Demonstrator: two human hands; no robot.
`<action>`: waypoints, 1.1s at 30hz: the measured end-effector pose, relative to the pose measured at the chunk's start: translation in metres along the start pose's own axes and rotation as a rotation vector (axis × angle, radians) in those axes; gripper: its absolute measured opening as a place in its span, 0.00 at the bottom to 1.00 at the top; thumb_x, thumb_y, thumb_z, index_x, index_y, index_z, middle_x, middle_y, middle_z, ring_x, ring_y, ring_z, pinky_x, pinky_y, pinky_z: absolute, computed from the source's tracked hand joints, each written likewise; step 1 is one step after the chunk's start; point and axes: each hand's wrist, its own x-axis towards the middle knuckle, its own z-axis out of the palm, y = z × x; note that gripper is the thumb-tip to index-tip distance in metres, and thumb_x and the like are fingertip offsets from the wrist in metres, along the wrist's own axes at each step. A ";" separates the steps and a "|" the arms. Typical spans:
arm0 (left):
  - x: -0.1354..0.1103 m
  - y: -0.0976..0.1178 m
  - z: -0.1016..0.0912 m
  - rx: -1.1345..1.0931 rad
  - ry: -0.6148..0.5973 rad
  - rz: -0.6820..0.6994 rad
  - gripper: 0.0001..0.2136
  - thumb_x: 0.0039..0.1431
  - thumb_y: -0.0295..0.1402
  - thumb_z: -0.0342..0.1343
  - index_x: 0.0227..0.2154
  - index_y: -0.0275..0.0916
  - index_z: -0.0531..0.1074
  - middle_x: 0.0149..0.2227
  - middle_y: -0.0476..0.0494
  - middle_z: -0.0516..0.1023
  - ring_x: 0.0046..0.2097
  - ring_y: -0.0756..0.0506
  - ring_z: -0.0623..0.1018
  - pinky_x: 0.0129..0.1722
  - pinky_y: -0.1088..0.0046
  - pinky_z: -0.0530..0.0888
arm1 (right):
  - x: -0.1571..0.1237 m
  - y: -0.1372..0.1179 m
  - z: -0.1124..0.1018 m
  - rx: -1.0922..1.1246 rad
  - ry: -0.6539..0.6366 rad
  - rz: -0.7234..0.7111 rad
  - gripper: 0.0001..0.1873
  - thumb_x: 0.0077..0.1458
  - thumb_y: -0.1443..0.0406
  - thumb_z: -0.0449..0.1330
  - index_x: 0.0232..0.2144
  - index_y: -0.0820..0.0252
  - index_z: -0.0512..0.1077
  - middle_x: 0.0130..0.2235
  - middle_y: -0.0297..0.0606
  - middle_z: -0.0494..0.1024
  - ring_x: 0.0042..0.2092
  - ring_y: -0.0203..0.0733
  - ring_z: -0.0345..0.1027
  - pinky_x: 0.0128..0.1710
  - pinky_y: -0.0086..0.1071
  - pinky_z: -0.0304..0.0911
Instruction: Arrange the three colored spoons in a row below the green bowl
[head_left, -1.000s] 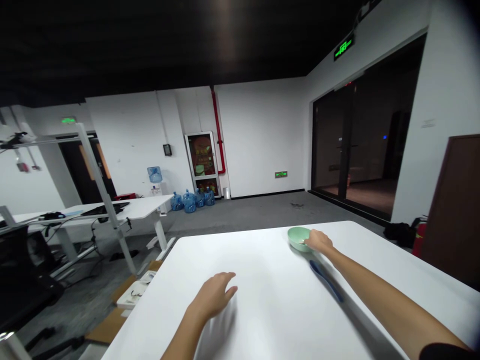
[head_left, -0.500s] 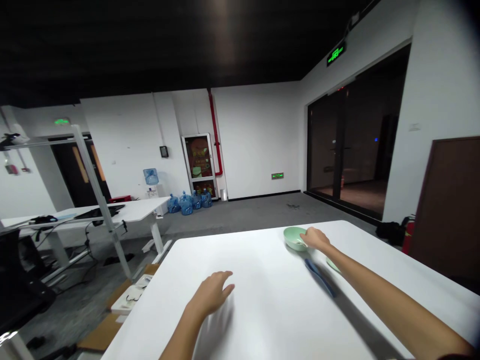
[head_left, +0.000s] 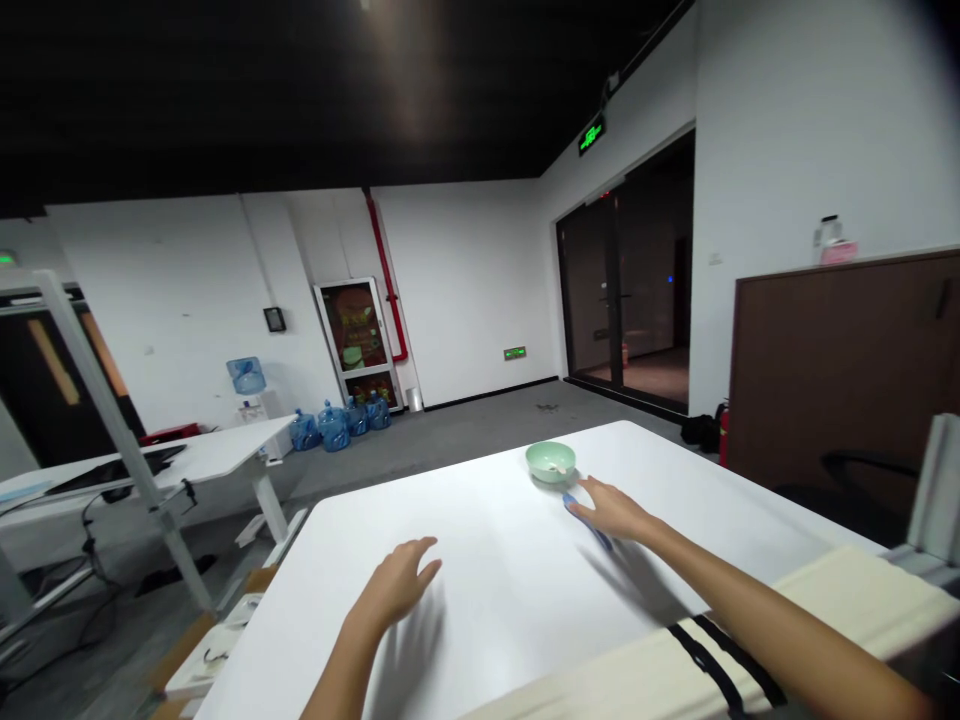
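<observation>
A pale green bowl (head_left: 550, 460) with something small and light inside stands on the far part of the white table (head_left: 487, 560). My right hand (head_left: 613, 510) hovers just in front of the bowl, fingers stretched flat, over a blue flat object (head_left: 592, 528) lying on the table; I cannot tell if it touches it. My left hand (head_left: 397, 582) rests open on the table nearer to me, fingers spread, holding nothing.
A cream cloth with black stripes (head_left: 750, 650) lies along the table's near right edge. A brown cabinet (head_left: 840, 360) and a dark chair (head_left: 862, 480) stand to the right. Another white desk (head_left: 150, 470) is at left, water jugs (head_left: 334, 425) by the far wall.
My right hand has left the bowl's rim and drawn back toward me, now above the blue object. The view has swung right, showing the cabinet and the striped cloth.
</observation>
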 end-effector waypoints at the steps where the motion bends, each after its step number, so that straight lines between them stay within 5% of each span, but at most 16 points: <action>1: 0.000 0.000 0.000 -0.001 -0.005 0.002 0.26 0.64 0.48 0.43 0.60 0.43 0.65 0.61 0.41 0.70 0.61 0.39 0.69 0.58 0.61 0.66 | -0.003 0.001 0.002 -0.003 0.002 0.008 0.35 0.58 0.48 0.52 0.62 0.59 0.63 0.64 0.49 0.64 0.63 0.56 0.58 0.58 0.41 0.55; 26: -0.003 0.004 0.002 -0.011 -0.011 -0.009 0.25 0.64 0.48 0.44 0.60 0.44 0.66 0.61 0.42 0.71 0.62 0.39 0.68 0.59 0.61 0.65 | -0.014 -0.006 0.000 0.020 0.006 -0.014 0.27 0.59 0.51 0.52 0.54 0.58 0.70 0.54 0.48 0.75 0.56 0.53 0.66 0.50 0.36 0.59; 33: -0.002 0.005 0.001 -0.007 -0.025 -0.026 0.25 0.64 0.47 0.44 0.60 0.44 0.65 0.62 0.42 0.69 0.63 0.38 0.67 0.59 0.61 0.65 | 0.024 -0.014 -0.015 -0.068 0.077 -0.020 0.23 0.60 0.54 0.52 0.47 0.61 0.75 0.48 0.48 0.78 0.51 0.51 0.70 0.46 0.32 0.58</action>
